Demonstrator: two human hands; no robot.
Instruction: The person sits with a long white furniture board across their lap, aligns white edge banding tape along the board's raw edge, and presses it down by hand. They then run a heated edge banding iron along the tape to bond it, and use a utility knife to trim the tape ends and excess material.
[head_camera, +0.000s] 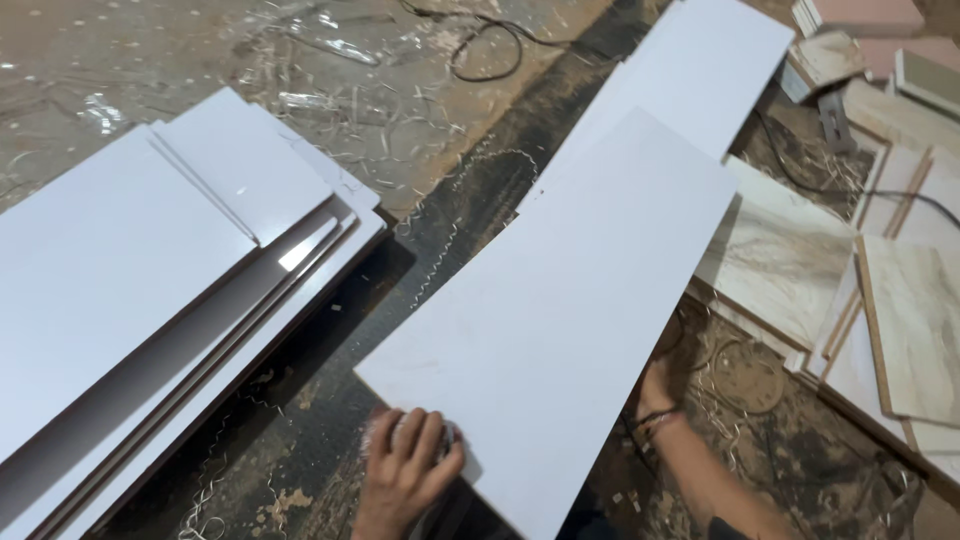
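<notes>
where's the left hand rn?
Head view, bottom centre: the left hand lies palm-down on the near left corner of the long white panel, with the stack of white boards to its left.

A stack of white panels (150, 290), marbled boards (790, 260) and black cable (490, 50) lie around.

Dusty floor (440, 130) — curled shavings (360, 110)

light: dim, warm | glare: white panels (150, 270) | blur: left hand (410, 465) | shadow: under boards
</notes>
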